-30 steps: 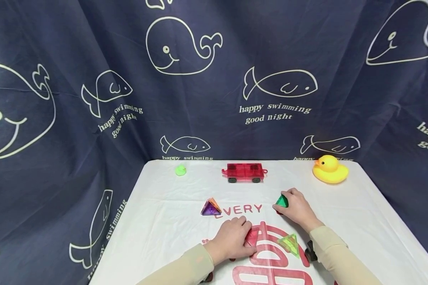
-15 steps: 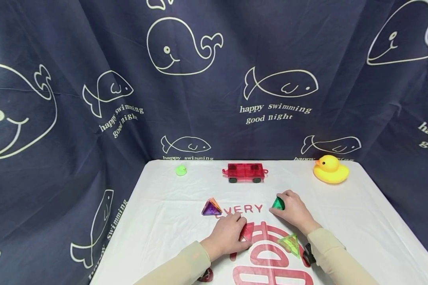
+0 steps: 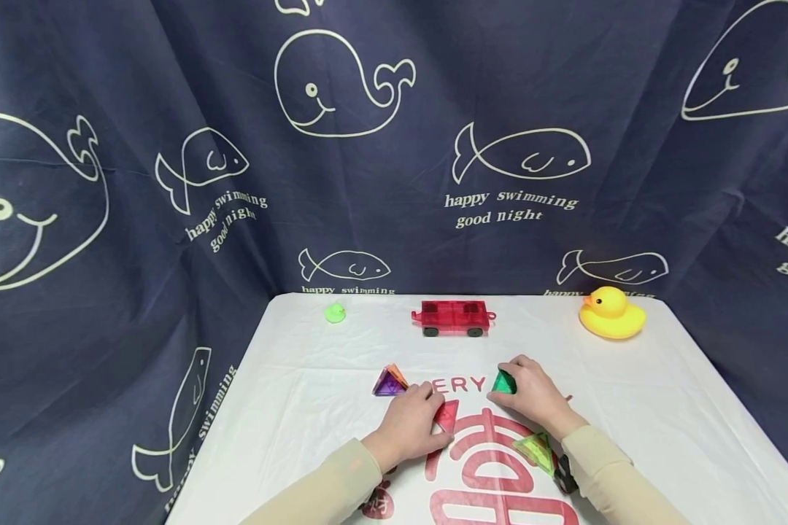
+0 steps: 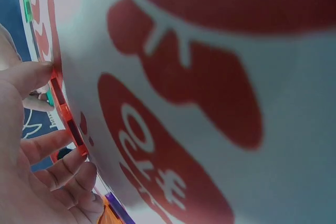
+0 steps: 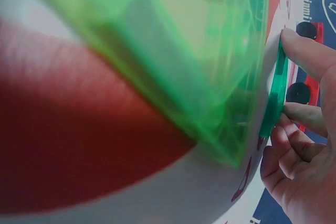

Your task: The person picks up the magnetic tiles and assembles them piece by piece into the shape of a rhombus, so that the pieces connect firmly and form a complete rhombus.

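My left hand pinches a red triangular magnetic tile between thumb and fingertips, low over the cloth. In the left wrist view the tile's red edge spans from the thumb to the fingers. Across from it, my right hand holds a green triangular magnetic tile by its edges, also seen edge-on in the right wrist view as a green strip. A small pyramid of purple and orange tiles stands just beyond the left fingertips. Near my right wrist are yellow-green triangular tiles.
At the back of the white cloth-covered table stand a red wheeled car base, a small green duck and a large yellow duck. A dark curtain rises behind. A black object sits beside my right sleeve.
My left hand has shifted left and slightly away with the red tile, toward the pyramid. The right hand has moved left with the green tile.
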The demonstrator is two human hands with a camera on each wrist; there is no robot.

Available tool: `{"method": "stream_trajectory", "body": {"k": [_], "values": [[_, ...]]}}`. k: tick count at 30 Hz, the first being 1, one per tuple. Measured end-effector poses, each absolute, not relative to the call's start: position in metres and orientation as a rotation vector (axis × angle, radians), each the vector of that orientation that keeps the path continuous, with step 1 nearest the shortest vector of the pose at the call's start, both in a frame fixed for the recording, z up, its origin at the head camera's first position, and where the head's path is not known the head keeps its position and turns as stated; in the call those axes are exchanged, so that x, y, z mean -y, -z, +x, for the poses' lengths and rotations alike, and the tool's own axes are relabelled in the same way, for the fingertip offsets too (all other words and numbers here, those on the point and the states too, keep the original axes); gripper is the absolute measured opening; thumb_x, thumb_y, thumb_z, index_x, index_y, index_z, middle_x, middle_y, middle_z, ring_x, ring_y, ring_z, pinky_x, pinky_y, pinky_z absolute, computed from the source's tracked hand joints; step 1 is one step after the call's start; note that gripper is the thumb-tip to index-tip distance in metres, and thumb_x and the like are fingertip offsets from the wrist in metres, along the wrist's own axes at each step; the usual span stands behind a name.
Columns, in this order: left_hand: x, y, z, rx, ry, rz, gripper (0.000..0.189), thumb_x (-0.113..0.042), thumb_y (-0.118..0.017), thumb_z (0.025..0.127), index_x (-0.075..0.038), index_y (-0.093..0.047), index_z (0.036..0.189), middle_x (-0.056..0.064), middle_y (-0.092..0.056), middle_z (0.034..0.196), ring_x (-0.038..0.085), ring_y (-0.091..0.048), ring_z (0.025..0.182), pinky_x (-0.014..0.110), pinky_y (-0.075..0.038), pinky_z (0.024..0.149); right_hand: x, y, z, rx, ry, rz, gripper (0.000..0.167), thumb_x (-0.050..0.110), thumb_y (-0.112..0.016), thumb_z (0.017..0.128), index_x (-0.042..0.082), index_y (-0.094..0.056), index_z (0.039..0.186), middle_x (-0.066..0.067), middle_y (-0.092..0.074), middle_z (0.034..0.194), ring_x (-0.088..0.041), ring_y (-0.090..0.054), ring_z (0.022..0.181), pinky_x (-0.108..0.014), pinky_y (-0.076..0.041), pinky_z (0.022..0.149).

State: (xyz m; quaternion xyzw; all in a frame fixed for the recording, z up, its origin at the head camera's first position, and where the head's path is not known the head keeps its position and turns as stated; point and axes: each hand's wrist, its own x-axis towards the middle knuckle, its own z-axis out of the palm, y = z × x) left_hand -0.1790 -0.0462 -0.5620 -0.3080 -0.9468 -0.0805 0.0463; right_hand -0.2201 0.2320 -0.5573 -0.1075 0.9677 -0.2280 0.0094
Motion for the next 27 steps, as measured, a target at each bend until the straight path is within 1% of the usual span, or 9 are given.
{"method": "stream_trajectory", "body": {"k": [3,6,10,12,15,20,23,27], "values": [[0.049,0.563,-0.181,2.874,0.243,-0.927,0.059,-0.062,-0.075,0.084,-0.015,-0.07,0.118,0.0,-0.058,0.105,0.016,-0.057,0.089,0.034,-0.053,0.076,-0.228,0.557,-0.219,-3.008,0.713,-0.346,0.074,0.046,-0.089,0.08,-0.003,-0.067,0.132,-0.016,-0.059,0.118,-0.028,-0.056,0.1,-0.052,-0.054,0.092],[0.051,0.563,-0.183,2.889,0.261,-0.898,0.062,-0.063,-0.076,0.085,-0.013,-0.07,0.121,0.002,-0.059,0.107,0.017,-0.058,0.09,0.033,-0.054,0.078,-0.224,0.556,-0.218,-3.002,0.724,-0.375,0.075,0.047,-0.089,0.08,-0.003,-0.067,0.131,-0.014,-0.059,0.116,-0.027,-0.057,0.099,-0.052,-0.054,0.092],[0.052,0.562,-0.184,2.932,0.297,-0.845,0.064,-0.06,-0.077,0.086,-0.011,-0.068,0.127,0.005,-0.06,0.112,0.019,-0.06,0.095,0.034,-0.055,0.083,-0.217,0.558,-0.217,-3.004,0.735,-0.414,0.072,0.047,-0.089,0.079,-0.001,-0.069,0.129,-0.013,-0.059,0.115,-0.027,-0.057,0.099,-0.051,-0.054,0.093],[0.053,0.561,-0.185,2.948,0.323,-0.822,0.065,-0.058,-0.078,0.087,-0.009,-0.067,0.129,0.005,-0.059,0.112,0.019,-0.061,0.097,0.035,-0.056,0.085,-0.214,0.558,-0.216,-3.01,0.736,-0.433,0.07,0.046,-0.09,0.079,0.0,-0.07,0.128,-0.013,-0.06,0.114,-0.026,-0.058,0.099,-0.05,-0.055,0.091],[0.052,0.561,-0.185,2.965,0.349,-0.798,0.065,-0.056,-0.078,0.087,-0.007,-0.067,0.129,0.005,-0.058,0.111,0.019,-0.061,0.097,0.035,-0.056,0.087,-0.21,0.558,-0.214,-3.017,0.738,-0.477,0.069,0.044,-0.091,0.078,0.0,-0.071,0.126,-0.012,-0.06,0.113,-0.027,-0.058,0.098,-0.05,-0.055,0.091],[0.052,0.561,-0.185,2.978,0.357,-0.77,0.065,-0.053,-0.078,0.088,-0.003,-0.066,0.127,0.007,-0.058,0.111,0.019,-0.061,0.098,0.034,-0.054,0.091,-0.206,0.557,-0.21,-3.003,0.726,-0.495,0.069,0.045,-0.091,0.078,0.001,-0.071,0.127,-0.012,-0.06,0.114,-0.026,-0.059,0.099,-0.05,-0.054,0.093],[0.052,0.561,-0.186,2.969,0.36,-0.769,0.063,-0.051,-0.079,0.088,-0.001,-0.066,0.126,0.007,-0.058,0.11,0.018,-0.061,0.095,0.034,-0.055,0.09,-0.203,0.555,-0.208,-2.985,0.719,-0.47,0.07,0.046,-0.091,0.078,0.002,-0.071,0.128,-0.011,-0.06,0.115,-0.025,-0.058,0.1,-0.05,-0.055,0.094],[0.051,0.559,-0.185,2.954,0.351,-0.777,0.062,-0.051,-0.079,0.088,-0.001,-0.067,0.124,0.007,-0.058,0.108,0.017,-0.061,0.092,0.033,-0.056,0.086,-0.202,0.554,-0.207,-2.979,0.706,-0.464,0.071,0.047,-0.091,0.078,0.003,-0.07,0.13,-0.011,-0.06,0.116,-0.026,-0.059,0.101,-0.05,-0.054,0.095]]}}
